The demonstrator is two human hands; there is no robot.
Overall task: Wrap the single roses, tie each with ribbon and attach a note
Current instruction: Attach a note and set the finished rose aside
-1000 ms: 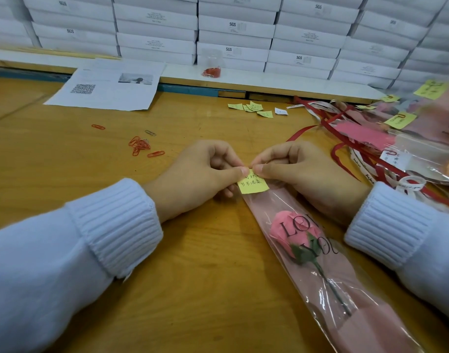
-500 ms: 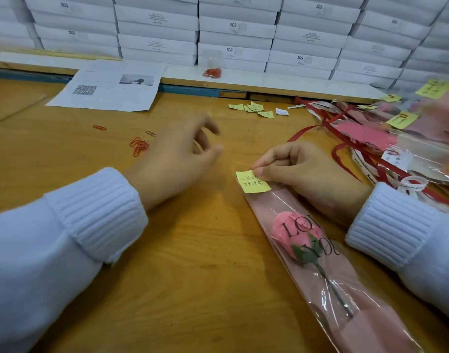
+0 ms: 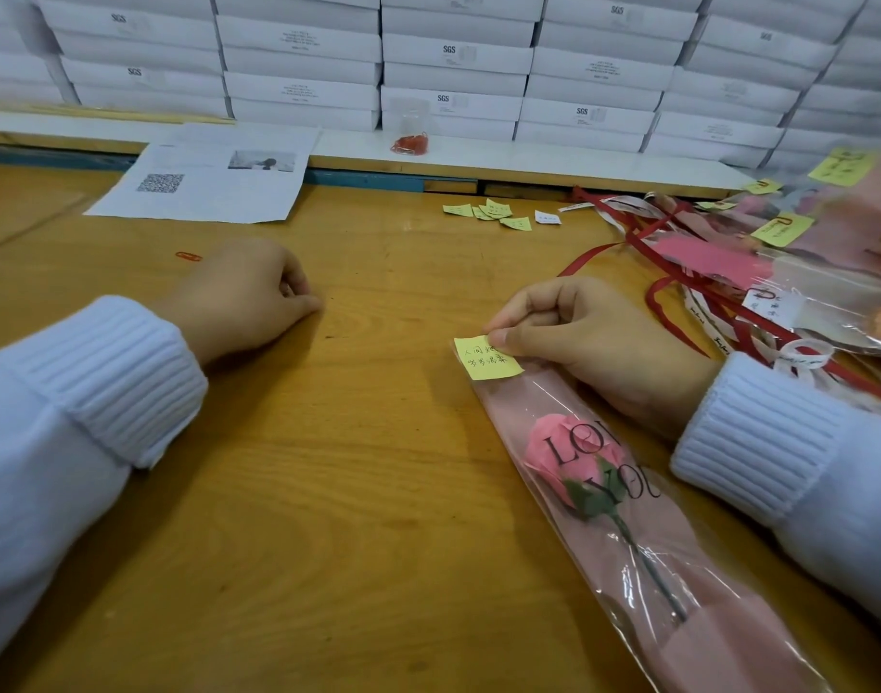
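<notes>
Wooden desk (image 3: pixel 378 517), white boxes (image 3: pixel 453 57) stacked along its far edge. Toward the right edge a sleeve (image 3: pixel 698 552) holds a pink rose (image 3: pixel 553 450); the right hand (image 3: pixel 588 342) pinches a yellow note (image 3: pixel 483 366) at its top. Left hand (image 3: pixel 243 297) curled, contents hidden.

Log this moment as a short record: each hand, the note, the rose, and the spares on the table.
left hand: fingers curled, tips down on the table; whether it holds anything is hidden
right hand: pinches the yellow note
yellow note: handwritten, at the top end of the sleeve
sleeve: pink and clear, printed LOVE YOU, lying flat
rose: pink, inside the sleeve
spare notes: scattered at the far side
paper clip: red, loose beyond the left hand
ribbons: red, tangled at right beside wrapped roses
</notes>
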